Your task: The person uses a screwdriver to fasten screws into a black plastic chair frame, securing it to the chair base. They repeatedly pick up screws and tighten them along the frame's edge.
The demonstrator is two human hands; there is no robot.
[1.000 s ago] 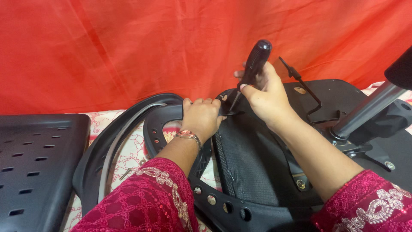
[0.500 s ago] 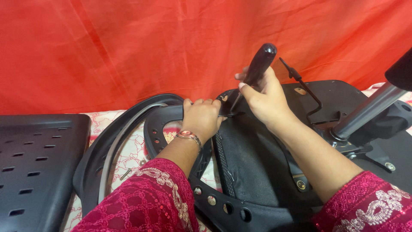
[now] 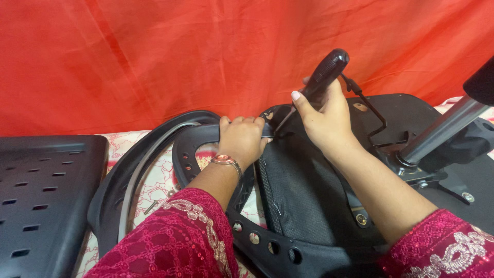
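— Gripping anything, those two hands?

— Both. The right hand (image 3: 324, 116) is clenched round the black handle of a screwdriver (image 3: 325, 74), which slants down and to the left; its thin shaft ends at the upper edge of the upturned black chair seat (image 3: 303, 190). The left hand (image 3: 242, 139) is closed over a curved black armrest frame (image 3: 200, 135), right beside where the tip meets the seat. A bangle sits on that wrist, and both sleeves are dark pink with embroidery.

— Where is the seat lying?

— Underside up, in the middle and right of the view. A metal gas-lift column (image 3: 440, 135) rises from its mechanism plate towards the upper right, and a thin black lever (image 3: 368, 105) bends up just behind the right hand. A row of round holes runs along the frame piece nearest the camera.

— What is underneath it all?

— A white cloth with a red floral print (image 3: 157, 177), showing between the parts. One small screw (image 3: 152, 206) lies on it inside the armrest curve.

— Anything else about?

— A perforated black plastic panel (image 3: 43, 195) lies flat at the left, apart from the hands. A red fabric backdrop (image 3: 154, 56) hangs across the whole background.

— Any boxes or trays?

— I see only loose chair parts.
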